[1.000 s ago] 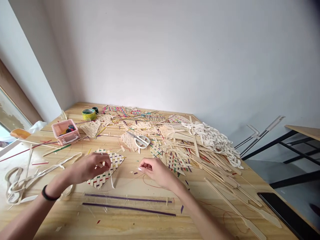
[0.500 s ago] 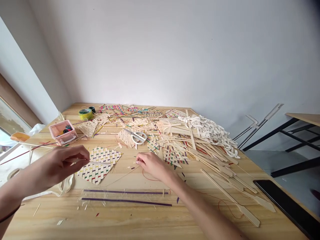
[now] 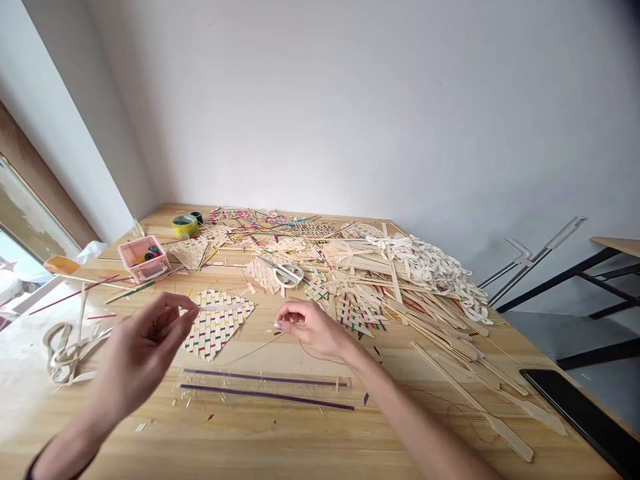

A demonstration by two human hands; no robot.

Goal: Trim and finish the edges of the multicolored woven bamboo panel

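My left hand (image 3: 145, 343) is raised above the table and pinches the end of a thin pale strip (image 3: 225, 307) between thumb and forefinger. Under that strip lies a diamond-shaped woven mat (image 3: 216, 325) with coloured flecks. My right hand (image 3: 310, 327) rests on the table to the right of the mat, fingers curled in a pinch on something thin that I cannot make out. A thin reddish thread (image 3: 320, 357) runs along the table by that wrist. Two long purple strips (image 3: 265, 388) lie in front of both hands.
A heap of woven pieces and pale strips (image 3: 360, 280) covers the table's far half, with white-handled scissors (image 3: 286, 272) on it. A pink box (image 3: 143, 258) and tape rolls (image 3: 184, 225) stand at the far left. Looped strips (image 3: 67, 347) lie left; a black phone (image 3: 585, 417) right.
My left hand has lifted off the woven mat and drawn back to the left, pulling a thin strip out over it. My right hand has barely moved.
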